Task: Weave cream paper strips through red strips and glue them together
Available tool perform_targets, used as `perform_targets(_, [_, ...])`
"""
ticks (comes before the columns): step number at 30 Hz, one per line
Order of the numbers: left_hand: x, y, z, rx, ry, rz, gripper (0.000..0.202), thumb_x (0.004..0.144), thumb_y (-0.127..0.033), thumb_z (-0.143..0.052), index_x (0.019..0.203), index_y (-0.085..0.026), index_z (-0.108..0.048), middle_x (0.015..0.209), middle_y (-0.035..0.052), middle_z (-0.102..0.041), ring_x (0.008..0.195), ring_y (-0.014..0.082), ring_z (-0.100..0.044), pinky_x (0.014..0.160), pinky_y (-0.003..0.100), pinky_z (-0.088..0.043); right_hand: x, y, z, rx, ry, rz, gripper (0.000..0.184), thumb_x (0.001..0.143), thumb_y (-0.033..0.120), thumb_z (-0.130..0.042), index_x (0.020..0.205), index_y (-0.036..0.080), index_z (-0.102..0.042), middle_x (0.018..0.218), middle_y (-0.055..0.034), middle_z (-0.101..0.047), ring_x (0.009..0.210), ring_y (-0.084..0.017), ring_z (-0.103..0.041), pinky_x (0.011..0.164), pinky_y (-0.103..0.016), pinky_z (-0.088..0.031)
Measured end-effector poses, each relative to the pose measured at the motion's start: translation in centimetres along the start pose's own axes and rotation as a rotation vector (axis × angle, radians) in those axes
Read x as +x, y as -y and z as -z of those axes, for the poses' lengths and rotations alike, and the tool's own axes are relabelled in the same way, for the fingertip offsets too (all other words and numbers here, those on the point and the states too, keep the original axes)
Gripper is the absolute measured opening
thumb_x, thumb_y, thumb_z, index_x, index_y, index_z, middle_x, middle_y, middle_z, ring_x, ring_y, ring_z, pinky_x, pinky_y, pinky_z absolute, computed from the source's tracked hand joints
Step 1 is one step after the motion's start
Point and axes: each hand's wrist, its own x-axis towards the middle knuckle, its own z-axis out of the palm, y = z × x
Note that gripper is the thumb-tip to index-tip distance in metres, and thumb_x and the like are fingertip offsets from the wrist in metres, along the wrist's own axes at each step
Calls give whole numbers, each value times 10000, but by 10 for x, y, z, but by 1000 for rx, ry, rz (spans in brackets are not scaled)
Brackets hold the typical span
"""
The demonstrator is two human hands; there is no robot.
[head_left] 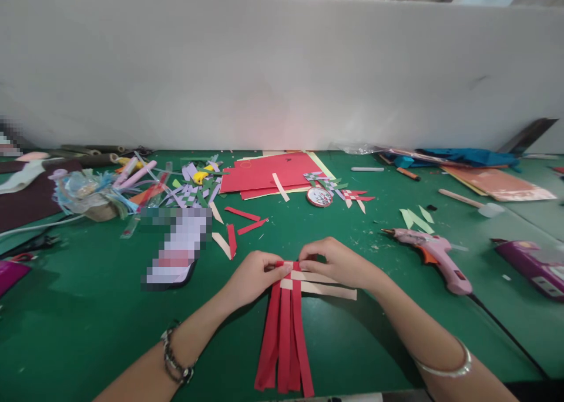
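Observation:
Red paper strips [285, 331] hang toward the table's front edge, woven at their top with cream paper strips [326, 288] that stick out to the right. My left hand [259, 277] pinches the upper left corner of this weave, its thumb lying on the front. At the upper right corner, my right hand [330, 262] has its fingers and thumb closed on the weave's edge, just above the cream strips. Part of the weave's top is hidden under my fingers.
A pink glue gun [436, 255] lies right, its cord running to the front edge. A phone [180, 246] lies left. Behind are red paper sheets [268, 176], a round tin of small pieces [319, 197], small woven fish shapes [355, 197] and loose red offcuts [242, 214].

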Motion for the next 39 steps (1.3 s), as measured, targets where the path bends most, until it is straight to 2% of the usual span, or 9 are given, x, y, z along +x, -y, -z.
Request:
perform_targets(10, [0,0,-1,-111,2,6,324,718,-425,-446,615,-136,-550,554,-27,-457,541,117,-385,521,216,-306,2,0,-8,115,-51,-59,185,779,262,-450,655,164,-548,592,34,-511,557,-79,-426,530,-197,-327])
perform_targets(17, [-1,-2,-2,-45,-32,14,292,679,-408,-512,544,-155,-453,533,-53,-415,507,96,-352,484,202,-295,3,3,-11,116,-160,-85,180,793,283,-424,703,167,-528,625,30,-503,574,-77,-407,543,-198,-325])
perform_targets(20, [-3,-3,-1,-28,-54,42,293,676,-408,-506,538,-155,-453,536,-50,-430,507,98,-363,479,201,-297,2,2,-9,67,-72,-108,225,768,379,-469,707,167,-515,585,49,-433,530,-69,-347,480,-195,-272])
perform_targets(22, [-3,-3,0,-22,-78,65,283,668,-412,-510,562,-152,-481,549,-45,-454,519,105,-383,482,202,-302,1,1,-6,15,5,-143,291,719,433,-522,613,165,-481,526,67,-339,490,-60,-266,434,-200,-202])
perform_targets(24, [-4,-4,1,-17,-86,81,282,663,-416,-512,570,-150,-493,554,-41,-466,526,111,-396,484,203,-307,0,0,-4,67,73,-185,318,697,435,-541,555,161,-460,495,72,-311,471,-54,-241,420,-203,-177])
perform_targets(27, [-3,-4,2,-18,-75,79,297,663,-430,-510,557,-154,-483,541,-43,-461,515,110,-395,475,202,-298,0,-1,-3,236,151,-216,287,702,410,-535,589,147,-520,497,56,-424,467,-59,-336,434,-195,-236])
perform_targets(32, [-3,-2,2,-21,-57,73,324,665,-436,-521,516,-157,-452,505,-50,-427,485,98,-372,454,200,-275,-2,-2,-3,318,182,-271,253,698,389,-547,640,143,-552,577,13,-570,517,-99,-496,473,-199,-329])
perform_targets(39, [-5,-2,4,-99,-30,72,275,683,-398,-539,597,-141,-579,565,-19,-577,518,121,-495,496,209,-366,-2,-1,-3,406,197,-288,218,707,367,-556,669,154,-541,609,7,-610,528,-111,-552,480,-203,-378])
